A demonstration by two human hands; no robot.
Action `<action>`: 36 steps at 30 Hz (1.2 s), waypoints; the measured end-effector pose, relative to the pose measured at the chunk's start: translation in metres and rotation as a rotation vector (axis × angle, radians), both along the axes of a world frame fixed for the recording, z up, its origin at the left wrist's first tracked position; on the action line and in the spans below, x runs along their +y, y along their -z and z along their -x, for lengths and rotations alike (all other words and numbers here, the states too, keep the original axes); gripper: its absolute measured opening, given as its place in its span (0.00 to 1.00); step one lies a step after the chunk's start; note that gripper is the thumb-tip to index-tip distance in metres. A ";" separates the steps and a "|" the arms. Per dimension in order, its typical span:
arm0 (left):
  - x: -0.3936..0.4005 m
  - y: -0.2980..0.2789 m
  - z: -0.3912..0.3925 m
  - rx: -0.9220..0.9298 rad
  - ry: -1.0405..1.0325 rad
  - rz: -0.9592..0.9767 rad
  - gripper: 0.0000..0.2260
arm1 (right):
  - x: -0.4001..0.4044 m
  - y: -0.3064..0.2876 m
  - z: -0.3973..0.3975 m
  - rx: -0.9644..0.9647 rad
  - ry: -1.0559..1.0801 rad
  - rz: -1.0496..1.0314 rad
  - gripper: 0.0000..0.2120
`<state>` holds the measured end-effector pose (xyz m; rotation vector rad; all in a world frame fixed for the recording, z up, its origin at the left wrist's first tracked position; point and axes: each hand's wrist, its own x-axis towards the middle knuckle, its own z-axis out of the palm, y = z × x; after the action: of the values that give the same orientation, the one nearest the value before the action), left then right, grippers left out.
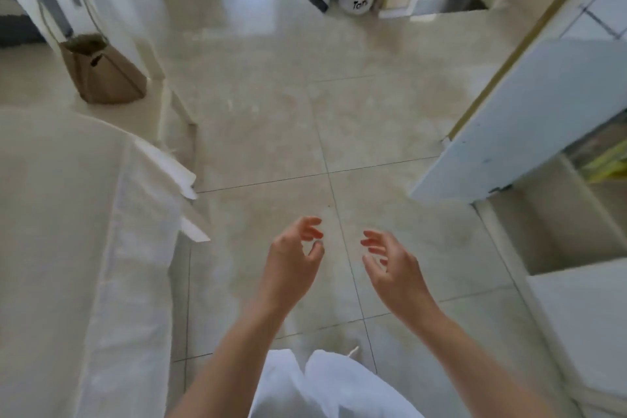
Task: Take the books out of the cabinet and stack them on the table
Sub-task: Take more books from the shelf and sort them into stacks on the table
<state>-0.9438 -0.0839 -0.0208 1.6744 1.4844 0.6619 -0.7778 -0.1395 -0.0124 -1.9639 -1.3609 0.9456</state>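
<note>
Both hands, left (291,260) and right (393,268), hang loosely curled and empty beside the white cabinet's (576,299) blurred yellowish contents (607,159).

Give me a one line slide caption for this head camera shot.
Both hands, left and right, empty over the tiled floor, open cabinet to the right.

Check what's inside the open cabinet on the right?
Behind the open cabinet door, blurred yellow-green items sit on an upper shelf; the compartment below looks bare. The door and frame edge hide the rest.
</note>
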 end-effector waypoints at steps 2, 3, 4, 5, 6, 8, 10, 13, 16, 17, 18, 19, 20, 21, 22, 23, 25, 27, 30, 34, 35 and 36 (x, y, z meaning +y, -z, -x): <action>-0.007 0.005 -0.061 -0.025 0.092 0.022 0.13 | -0.019 -0.001 -0.051 0.023 0.102 -0.004 0.16; -0.010 0.006 -0.086 -0.035 0.130 0.028 0.13 | -0.028 -0.001 -0.073 0.035 0.152 -0.006 0.15; -0.013 0.008 -0.112 -0.044 0.171 0.035 0.13 | -0.038 -0.002 -0.095 0.045 0.206 -0.006 0.15; -0.017 0.010 -0.136 -0.058 0.208 0.049 0.12 | -0.048 -0.004 -0.115 0.052 0.258 -0.004 0.15; -0.019 0.011 -0.150 -0.071 0.224 0.058 0.13 | -0.055 -0.004 -0.128 0.062 0.296 -0.002 0.15; -0.024 0.012 -0.192 -0.090 0.282 0.078 0.13 | -0.072 -0.006 -0.165 0.069 0.389 0.000 0.15; -0.027 0.014 -0.229 -0.097 0.348 0.106 0.13 | -0.084 -0.007 -0.197 0.071 0.467 0.006 0.14; -0.027 0.016 -0.276 -0.092 0.458 0.127 0.16 | -0.096 -0.007 -0.238 0.060 0.571 -0.001 0.14; -0.021 0.018 -0.320 -0.072 0.546 0.145 0.17 | -0.101 -0.006 -0.274 0.059 0.676 -0.006 0.14; -0.018 0.018 -0.334 -0.065 0.576 0.155 0.16 | -0.103 -0.005 -0.286 0.062 0.710 -0.007 0.14; -0.014 0.018 -0.349 -0.059 0.602 0.163 0.16 | -0.103 -0.004 -0.298 0.064 0.742 -0.009 0.14; -0.010 0.019 -0.364 -0.056 0.624 0.165 0.16 | -0.102 -0.004 -0.310 0.061 0.769 -0.012 0.14; -0.006 0.018 -0.374 -0.050 0.636 0.161 0.16 | -0.100 -0.004 -0.319 0.059 0.787 -0.017 0.14; 0.000 0.019 -0.387 -0.045 0.652 0.158 0.16 | -0.097 -0.005 -0.330 0.056 0.808 -0.023 0.14; 0.006 0.020 -0.405 -0.043 0.672 0.162 0.16 | -0.094 -0.004 -0.345 0.054 0.835 -0.030 0.14; 0.013 0.022 -0.421 -0.039 0.693 0.164 0.15 | -0.090 -0.004 -0.359 0.048 0.861 -0.039 0.14; 0.028 0.022 -0.454 -0.014 0.742 0.162 0.14 | -0.081 -0.004 -0.388 0.033 0.908 -0.057 0.13; 0.043 0.020 -0.487 0.009 0.799 0.155 0.14 | -0.071 -0.005 -0.416 0.017 0.942 -0.060 0.13; 0.066 0.019 -0.534 0.024 0.882 0.135 0.13 | -0.055 -0.006 -0.455 -0.006 0.987 -0.065 0.13; 0.091 0.017 -0.598 0.041 0.938 0.100 0.14 | -0.035 -0.006 -0.509 -0.037 1.017 -0.054 0.14; 0.095 0.017 -0.615 0.040 0.953 0.089 0.14 | -0.032 -0.006 -0.524 -0.037 1.019 -0.047 0.14; 0.098 0.018 -0.633 0.038 0.967 0.079 0.14 | -0.029 -0.006 -0.540 -0.037 1.018 -0.040 0.15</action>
<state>-0.3107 0.0146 -0.0390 2.0590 0.5548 0.0333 -0.2382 -0.1681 -0.0066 -2.2234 -0.2459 0.3704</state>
